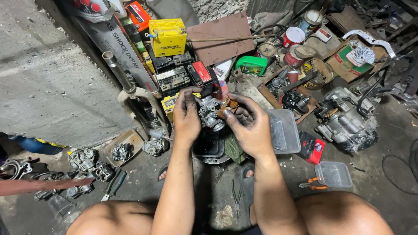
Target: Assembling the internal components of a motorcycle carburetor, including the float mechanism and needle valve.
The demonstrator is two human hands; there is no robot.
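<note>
Centrally, a grimy grey metal carburetor (210, 114) sits upright between both hands above a dark oil pan (208, 148); left hand (186, 116) and right hand (247, 126) clamp its sides. Behind stands a yellow boxy battery (167, 37); rightward, a red-and-black flat packet (311, 147) lies on the floor.

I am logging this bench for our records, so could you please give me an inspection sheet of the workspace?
Surface: stained concrete floor.
Job's things: carburetor held between both hands.
Clutter: yellow battery, engine, clear tub, pliers, more carburetors, tins.
Grippers: left hand and right hand both grip the carburetor.
Cables: black cable on floor at right.
Surroundings: concrete wall; bare knees at bottom.
</note>
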